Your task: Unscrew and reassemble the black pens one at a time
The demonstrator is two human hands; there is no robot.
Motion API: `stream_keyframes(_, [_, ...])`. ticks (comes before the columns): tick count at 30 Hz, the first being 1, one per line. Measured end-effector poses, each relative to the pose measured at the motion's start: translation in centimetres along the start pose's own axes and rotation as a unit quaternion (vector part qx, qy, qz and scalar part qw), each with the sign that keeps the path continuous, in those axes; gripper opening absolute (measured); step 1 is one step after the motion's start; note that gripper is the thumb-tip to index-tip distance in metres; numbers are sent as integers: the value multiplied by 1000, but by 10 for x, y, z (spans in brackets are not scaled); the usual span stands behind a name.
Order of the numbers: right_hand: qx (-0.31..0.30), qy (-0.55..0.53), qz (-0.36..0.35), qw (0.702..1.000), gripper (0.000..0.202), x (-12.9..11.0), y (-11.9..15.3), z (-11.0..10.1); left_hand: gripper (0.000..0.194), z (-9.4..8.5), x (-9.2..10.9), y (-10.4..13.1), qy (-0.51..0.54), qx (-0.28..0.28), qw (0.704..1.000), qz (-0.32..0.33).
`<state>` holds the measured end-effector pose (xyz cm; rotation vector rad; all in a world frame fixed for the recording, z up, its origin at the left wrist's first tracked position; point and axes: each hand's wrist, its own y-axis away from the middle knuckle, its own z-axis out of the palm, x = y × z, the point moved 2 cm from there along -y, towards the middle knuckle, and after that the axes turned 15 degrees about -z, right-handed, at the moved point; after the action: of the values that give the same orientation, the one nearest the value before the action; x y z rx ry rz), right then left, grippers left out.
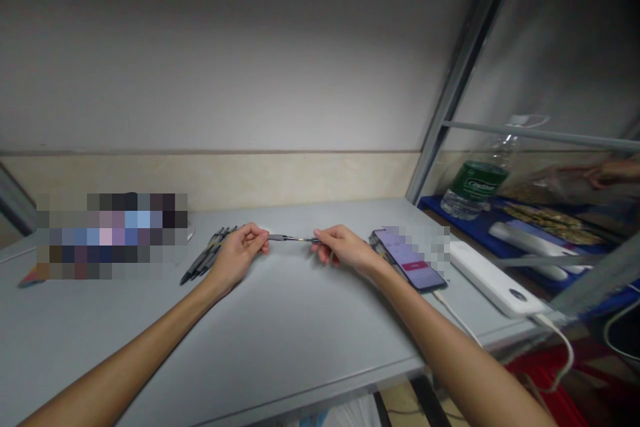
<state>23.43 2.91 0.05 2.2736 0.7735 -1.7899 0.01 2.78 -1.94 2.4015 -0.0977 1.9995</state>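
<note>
A slim grey-and-black pen (278, 237) is held level above the grey desk, stretched between my two hands. My left hand (240, 250) pinches the grey end of it between thumb and fingers. At the other end, my right hand (345, 247) grips a dark part that its fingers mostly cover. Between the hands the pen narrows to a thin, shiny silver and gold-coloured stretch; whether its parts are separated I cannot tell. Several similar grey-and-black pens (204, 259) lie side by side on the desk, just left of my left hand and partly hidden by it.
Right of my right hand lies a lit phone (417, 265) with a cable, beside a white power strip or power bank (493, 280). Beyond the metal frame (443, 113) stand a water bottle (477, 180) and another person's hand (617, 173). Pixelated items (110, 237) occupy the left.
</note>
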Motion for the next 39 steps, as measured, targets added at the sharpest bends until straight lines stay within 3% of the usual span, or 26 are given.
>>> stream_keyframes(2, [23, 4, -46, 999, 32, -3, 0, -2, 24, 0, 0, 0, 5, -2, 1000, 1])
stream_keyframes(4, [55, 9, -78, 995, 32, -5, 0, -4, 24, 1, 1, 0, 12, -5, 1000, 1])
stream_keyframes(7, [76, 26, -51, 995, 36, -3, -1, -6, 24, 2, 1, -1, 22, -9, 1000, 4])
stream_keyframes(10, [47, 35, -11, 998, 44, 2, -2, -5, 24, 2, 0, 0, 24, -7, 1000, 10])
stream_keyframes(14, [59, 7, -44, 997, 29, -1, -2, -5, 24, 0, 0, 0, 22, 3, 1000, 10])
stream_keyframes(21, [99, -41, -55, 993, 29, -11, 0, -5, 23, -1, -1, -2, 20, 7, 1000, 12])
stream_keyframes(25, [130, -35, -91, 987, 26, -8, -2, -9, 25, 1, 1, 0, 26, 8, 1000, 5])
stream_keyframes(30, [143, 53, -151, 977, 18, -4, -3, -13, 27, 1, 3, 0, 40, 11, 999, -7])
stream_keyframes(39, [187, 63, -229, 953, 13, -13, 0, -8, 29, 0, 2, -1, 86, -5, 996, -29])
